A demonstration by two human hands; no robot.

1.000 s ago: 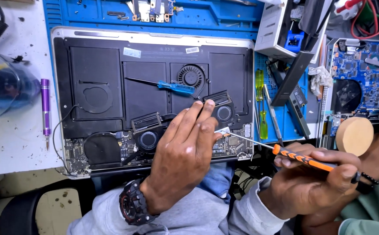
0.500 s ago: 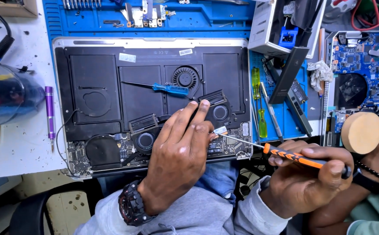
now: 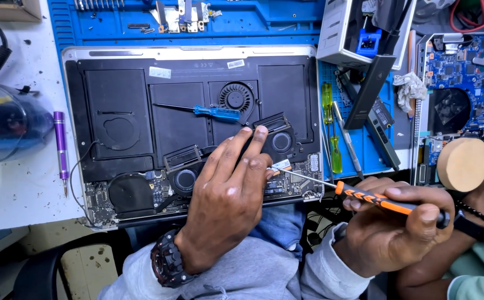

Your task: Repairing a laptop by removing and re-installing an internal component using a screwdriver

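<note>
Opened laptop lying base-up on blue mat. Left hand pressed flat on its lower edge, fingers spread, clasping nothing. Right hand closed around orange screwdriver, tip at the board beside the left fingertips. Risk: slipped tip gouging the board or nicking a finger, from the shallow angle.

white speckled bench, blue work mat
</note>
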